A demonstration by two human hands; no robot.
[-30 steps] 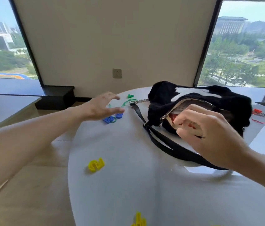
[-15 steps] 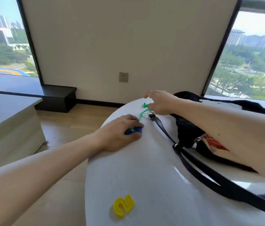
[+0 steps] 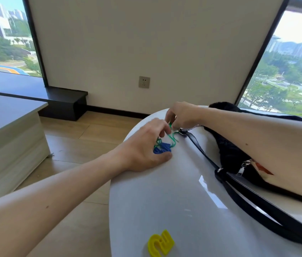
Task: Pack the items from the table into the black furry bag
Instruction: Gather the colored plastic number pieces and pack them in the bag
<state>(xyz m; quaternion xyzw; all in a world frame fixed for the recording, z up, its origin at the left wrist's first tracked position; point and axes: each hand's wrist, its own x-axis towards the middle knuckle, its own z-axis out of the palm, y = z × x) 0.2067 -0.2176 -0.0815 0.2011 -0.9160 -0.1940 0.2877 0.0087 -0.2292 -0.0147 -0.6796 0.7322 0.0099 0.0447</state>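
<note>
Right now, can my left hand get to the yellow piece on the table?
Probably yes: bare table lies between the left hand and the yellow piece, nothing blocking. But it is gripping the blue piece.

Glossy white table (image 3: 165, 193) under a furry black bag (image 3: 228, 153), smooth strap (image 3: 224, 179) and metal chain (image 3: 194, 127); a shiny yellow plastic piece (image 3: 161, 242) lies well left of the bag.

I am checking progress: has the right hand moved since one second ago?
Yes: the right hand left the bag opening and went leftward, beyond the bag, to the green string.
</note>
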